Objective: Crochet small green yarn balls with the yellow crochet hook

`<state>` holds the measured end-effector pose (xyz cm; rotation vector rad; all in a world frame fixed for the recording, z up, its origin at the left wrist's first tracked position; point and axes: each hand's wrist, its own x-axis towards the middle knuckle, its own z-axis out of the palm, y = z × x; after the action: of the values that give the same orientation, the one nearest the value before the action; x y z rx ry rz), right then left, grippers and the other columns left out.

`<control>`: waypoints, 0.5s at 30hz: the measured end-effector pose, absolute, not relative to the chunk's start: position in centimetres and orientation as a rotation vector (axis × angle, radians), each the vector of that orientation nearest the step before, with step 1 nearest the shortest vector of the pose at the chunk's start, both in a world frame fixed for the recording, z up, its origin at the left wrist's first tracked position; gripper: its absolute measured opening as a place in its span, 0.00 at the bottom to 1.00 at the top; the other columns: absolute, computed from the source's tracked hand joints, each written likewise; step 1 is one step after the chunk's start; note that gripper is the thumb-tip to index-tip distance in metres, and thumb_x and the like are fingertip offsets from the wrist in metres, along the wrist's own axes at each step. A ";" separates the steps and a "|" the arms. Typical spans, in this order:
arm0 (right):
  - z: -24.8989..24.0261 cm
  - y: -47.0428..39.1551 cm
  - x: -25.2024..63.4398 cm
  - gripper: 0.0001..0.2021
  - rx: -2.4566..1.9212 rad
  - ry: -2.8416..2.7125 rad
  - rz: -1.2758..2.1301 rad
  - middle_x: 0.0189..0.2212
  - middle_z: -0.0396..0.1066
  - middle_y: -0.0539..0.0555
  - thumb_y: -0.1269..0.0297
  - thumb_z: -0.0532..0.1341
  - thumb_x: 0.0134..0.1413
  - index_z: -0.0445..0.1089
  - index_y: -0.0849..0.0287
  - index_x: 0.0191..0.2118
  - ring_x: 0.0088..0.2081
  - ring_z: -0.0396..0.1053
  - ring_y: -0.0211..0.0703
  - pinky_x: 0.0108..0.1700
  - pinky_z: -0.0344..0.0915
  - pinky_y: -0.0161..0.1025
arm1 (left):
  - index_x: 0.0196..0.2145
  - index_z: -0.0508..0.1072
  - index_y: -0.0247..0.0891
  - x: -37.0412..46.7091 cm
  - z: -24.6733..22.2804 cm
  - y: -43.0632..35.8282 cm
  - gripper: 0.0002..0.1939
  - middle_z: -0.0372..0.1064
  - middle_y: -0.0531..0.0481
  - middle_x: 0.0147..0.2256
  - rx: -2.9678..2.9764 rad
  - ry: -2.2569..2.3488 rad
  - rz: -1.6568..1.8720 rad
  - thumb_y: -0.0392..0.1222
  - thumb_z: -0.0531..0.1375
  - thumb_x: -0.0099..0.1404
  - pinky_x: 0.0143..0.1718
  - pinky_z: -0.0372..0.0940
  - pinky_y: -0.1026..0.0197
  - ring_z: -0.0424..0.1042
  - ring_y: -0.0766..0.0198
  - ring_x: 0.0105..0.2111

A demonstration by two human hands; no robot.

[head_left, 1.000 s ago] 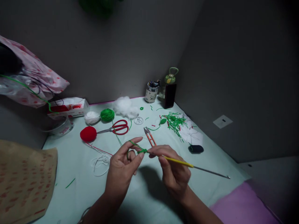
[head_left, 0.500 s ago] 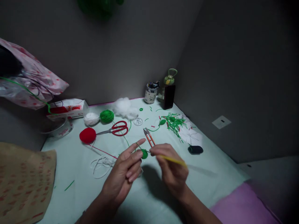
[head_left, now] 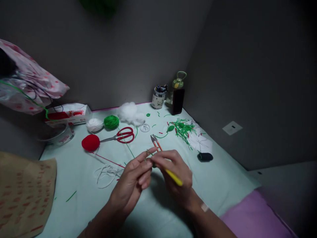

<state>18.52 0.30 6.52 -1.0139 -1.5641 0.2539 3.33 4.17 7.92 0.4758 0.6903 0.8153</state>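
My left hand (head_left: 135,178) pinches a small green crochet piece (head_left: 154,164), mostly hidden by the fingers, with green yarn over its raised index finger. My right hand (head_left: 174,168) is closed around a yellow-handled hook (head_left: 174,177), its fingertips touching the piece; the hook's tip is hidden. Green yarn (head_left: 127,145) runs from a green ball (head_left: 111,122) towards my left hand. Behind the hands lie orange thread snips (head_left: 156,142), partly covered by my right hand. Red-handled scissors (head_left: 125,135) rest beside a red ball (head_left: 90,143).
White yarn (head_left: 94,125), fluffy stuffing (head_left: 131,113), a pen tin (head_left: 158,98) and an upright phone (head_left: 178,101) stand at the back. Green scraps (head_left: 183,130) lie right, near a dark oval object (head_left: 205,157). A brown paper bag (head_left: 27,195) is at left.
My right hand has moved left against my left hand and the green piece, which is now mostly covered. The hook's handle points more steeply down. The view has shifted slightly.
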 end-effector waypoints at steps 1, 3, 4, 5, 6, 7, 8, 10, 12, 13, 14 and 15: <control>6.5 0.4 18.7 0.13 -1.012 -1.453 0.359 0.39 0.78 0.56 0.74 0.61 0.65 0.79 0.52 0.48 0.40 0.75 0.43 0.41 0.72 0.41 | 0.50 0.80 0.30 3.2 8.1 4.3 0.25 0.52 0.63 0.21 0.432 0.677 0.797 0.37 0.74 0.55 0.15 0.51 0.75 0.44 0.80 0.17; 6.5 0.7 19.0 0.11 -0.975 -1.215 0.610 0.35 0.76 0.52 0.71 0.59 0.68 0.79 0.50 0.44 0.34 0.72 0.39 0.37 0.71 0.38 | 0.49 0.80 0.32 3.1 8.5 4.5 0.23 0.55 0.62 0.23 0.420 0.675 0.824 0.35 0.74 0.55 0.16 0.51 0.75 0.45 0.80 0.17; 6.5 0.8 19.0 0.11 -0.948 -1.142 0.720 0.34 0.75 0.51 0.68 0.59 0.68 0.80 0.50 0.42 0.32 0.71 0.37 0.36 0.70 0.37 | 0.50 0.80 0.34 3.0 8.5 4.5 0.23 0.58 0.60 0.25 0.453 0.684 0.850 0.34 0.74 0.55 0.17 0.54 0.75 0.48 0.80 0.18; 6.6 0.9 18.9 0.10 -0.929 -1.118 0.800 0.34 0.75 0.50 0.66 0.60 0.69 0.80 0.50 0.41 0.32 0.71 0.37 0.36 0.69 0.37 | 0.50 0.80 0.36 3.0 8.5 4.5 0.23 0.62 0.59 0.28 0.507 0.693 0.872 0.34 0.73 0.56 0.18 0.56 0.74 0.51 0.80 0.18; 6.6 1.0 18.8 0.09 -0.923 -1.129 0.841 0.35 0.76 0.51 0.65 0.61 0.68 0.80 0.50 0.41 0.34 0.71 0.38 0.38 0.69 0.37 | 0.51 0.80 0.38 3.1 8.4 4.3 0.23 0.65 0.56 0.31 0.570 0.704 0.887 0.35 0.73 0.57 0.20 0.59 0.73 0.54 0.79 0.19; 6.6 1.0 18.7 0.08 -0.937 -1.154 0.856 0.35 0.77 0.51 0.64 0.62 0.67 0.81 0.51 0.40 0.36 0.72 0.38 0.40 0.70 0.37 | 0.52 0.79 0.40 3.2 8.3 4.2 0.23 0.68 0.54 0.33 0.633 0.715 0.898 0.36 0.72 0.58 0.21 0.62 0.71 0.57 0.78 0.20; 6.6 1.0 18.6 0.08 -0.959 -1.168 0.857 0.36 0.77 0.51 0.64 0.63 0.66 0.81 0.51 0.39 0.37 0.73 0.39 0.41 0.69 0.37 | 0.53 0.79 0.40 3.2 8.1 4.1 0.24 0.69 0.53 0.35 0.686 0.725 0.904 0.37 0.72 0.59 0.23 0.64 0.70 0.60 0.76 0.22; 6.4 1.0 18.5 0.07 -0.974 -1.127 0.875 0.35 0.78 0.51 0.64 0.64 0.66 0.81 0.52 0.40 0.36 0.73 0.37 0.41 0.69 0.36 | 0.54 0.78 0.40 3.3 7.7 3.9 0.24 0.70 0.51 0.36 0.756 0.737 0.902 0.39 0.71 0.60 0.25 0.65 0.69 0.62 0.74 0.24; 6.1 1.0 18.7 0.08 -0.936 -1.039 0.952 0.34 0.78 0.50 0.62 0.63 0.67 0.81 0.52 0.41 0.33 0.73 0.36 0.38 0.70 0.34 | 0.54 0.78 0.41 3.2 7.5 3.9 0.22 0.69 0.52 0.37 0.792 0.744 0.895 0.40 0.70 0.62 0.25 0.65 0.69 0.62 0.74 0.24; 6.0 1.1 18.8 0.08 -0.914 -1.005 0.990 0.34 0.78 0.50 0.61 0.62 0.67 0.80 0.52 0.41 0.32 0.73 0.36 0.38 0.71 0.34 | 0.54 0.78 0.42 3.1 7.4 3.9 0.22 0.68 0.52 0.37 0.803 0.745 0.893 0.40 0.70 0.62 0.25 0.65 0.69 0.62 0.75 0.24; 5.9 1.1 18.9 0.09 -0.898 -0.986 1.014 0.35 0.79 0.51 0.61 0.61 0.68 0.80 0.53 0.41 0.33 0.74 0.36 0.38 0.71 0.35 | 0.53 0.79 0.42 3.1 7.4 4.0 0.21 0.67 0.53 0.37 0.810 0.747 0.891 0.41 0.70 0.62 0.25 0.65 0.68 0.61 0.75 0.23; 5.9 1.0 19.0 0.09 -0.891 -0.983 1.021 0.35 0.79 0.51 0.61 0.60 0.69 0.79 0.53 0.41 0.33 0.74 0.36 0.39 0.72 0.35 | 0.53 0.79 0.42 3.0 7.4 4.0 0.20 0.67 0.53 0.36 0.814 0.749 0.892 0.41 0.70 0.62 0.25 0.65 0.68 0.62 0.75 0.24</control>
<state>19.02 1.04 5.87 -0.8906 -0.9827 1.0210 2.96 3.98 7.37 0.8139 0.7490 0.8924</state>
